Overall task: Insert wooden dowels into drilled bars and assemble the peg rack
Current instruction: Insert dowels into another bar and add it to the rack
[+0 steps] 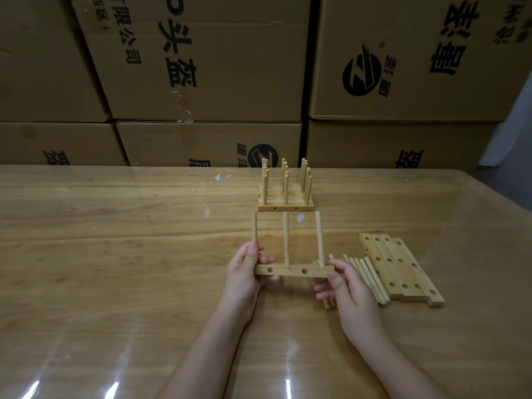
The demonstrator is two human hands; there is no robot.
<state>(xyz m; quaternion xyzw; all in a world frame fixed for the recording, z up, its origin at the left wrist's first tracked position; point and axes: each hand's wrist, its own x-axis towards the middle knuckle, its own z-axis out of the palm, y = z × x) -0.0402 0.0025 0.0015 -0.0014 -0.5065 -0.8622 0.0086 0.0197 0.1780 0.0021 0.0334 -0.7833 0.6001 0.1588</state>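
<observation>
Your left hand [244,272] has its grip clamped on the left end of the pale drilled wooden bar [290,270], held over the glossy wooden surface [115,254]. Three slim round wooden dowels [286,240] stand in the bar, and your right hand [348,286] pinches its right end. It looks light and stiff, but the dowels are probably only press-fitted, so carry it by the bar ends, never the pegs.

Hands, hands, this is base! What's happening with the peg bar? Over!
Left hand, right hand grip bar by its ends. Three dowels seated in it. Nothing in the way; pegged bars stand just beyond.
</observation>
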